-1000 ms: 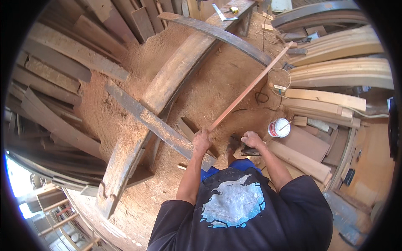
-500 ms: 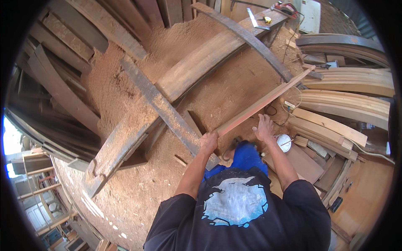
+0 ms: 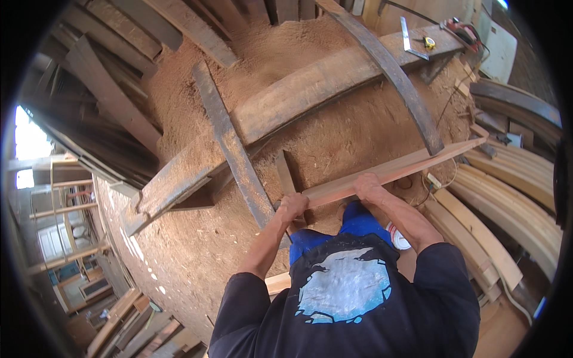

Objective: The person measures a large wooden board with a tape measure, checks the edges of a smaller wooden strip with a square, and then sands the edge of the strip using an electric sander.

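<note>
A long, reddish wooden board (image 3: 412, 165) runs from in front of my legs toward the far right. My left hand (image 3: 293, 206) is closed round its near left end. Farther right along the same board, my right hand (image 3: 366, 184) grips the near edge, its fingertips partly hidden. Beneath the board's right part lies a dark curved beam (image 3: 394, 74). The left end is close to a second dark wooden beam (image 3: 236, 149), coated with sawdust. Both dark beams lie across a thick, wide curved timber (image 3: 310, 89).
On the thick timber's far right end lie a metal square (image 3: 407, 39), a yellow tape measure (image 3: 428, 43) and a red power tool (image 3: 462, 33). Curved planks (image 3: 507, 197) are stacked at right, near a white bucket (image 3: 399, 237). Sawdust (image 3: 179, 119) covers the ground; boards lean at the far left.
My right hand, open and apart from the board before, has come onto its near edge and closed there. The board has swung flatter across the view, which has itself shifted.
</note>
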A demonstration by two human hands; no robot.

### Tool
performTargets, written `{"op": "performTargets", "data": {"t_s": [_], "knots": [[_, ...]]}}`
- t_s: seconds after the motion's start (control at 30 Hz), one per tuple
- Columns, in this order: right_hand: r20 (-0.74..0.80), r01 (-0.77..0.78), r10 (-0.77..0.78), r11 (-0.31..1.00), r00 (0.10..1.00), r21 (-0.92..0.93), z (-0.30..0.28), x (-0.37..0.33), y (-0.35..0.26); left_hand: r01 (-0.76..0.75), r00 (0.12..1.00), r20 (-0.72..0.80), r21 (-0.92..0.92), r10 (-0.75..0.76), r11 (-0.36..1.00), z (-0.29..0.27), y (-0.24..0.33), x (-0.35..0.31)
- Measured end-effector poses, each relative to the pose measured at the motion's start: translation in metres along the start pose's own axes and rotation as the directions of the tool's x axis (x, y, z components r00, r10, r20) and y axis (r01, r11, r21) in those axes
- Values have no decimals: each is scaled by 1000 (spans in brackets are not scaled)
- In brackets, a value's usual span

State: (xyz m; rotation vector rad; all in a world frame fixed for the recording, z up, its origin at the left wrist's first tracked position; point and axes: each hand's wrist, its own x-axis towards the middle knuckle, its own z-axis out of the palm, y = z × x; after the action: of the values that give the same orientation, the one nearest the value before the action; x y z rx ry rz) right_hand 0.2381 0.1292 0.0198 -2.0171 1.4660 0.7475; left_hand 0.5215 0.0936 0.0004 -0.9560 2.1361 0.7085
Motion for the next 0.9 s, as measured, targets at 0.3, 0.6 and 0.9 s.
{"op": "performTargets", "data": {"t_s": [0.3, 0.6, 0.9], "knots": [[-10, 79, -80, 997, 997, -19, -47, -39, 64, -33, 997, -61, 112, 40, 993, -86, 49, -14], [-27, 54, -53, 998, 998, 33, -62, -59, 88, -61, 996, -61, 144, 70, 988, -116, 64, -14], [-20, 60, -60, 998, 998, 9, -58, -59, 78, -79, 996, -22, 134, 83, 988, -118, 66, -22]]}}
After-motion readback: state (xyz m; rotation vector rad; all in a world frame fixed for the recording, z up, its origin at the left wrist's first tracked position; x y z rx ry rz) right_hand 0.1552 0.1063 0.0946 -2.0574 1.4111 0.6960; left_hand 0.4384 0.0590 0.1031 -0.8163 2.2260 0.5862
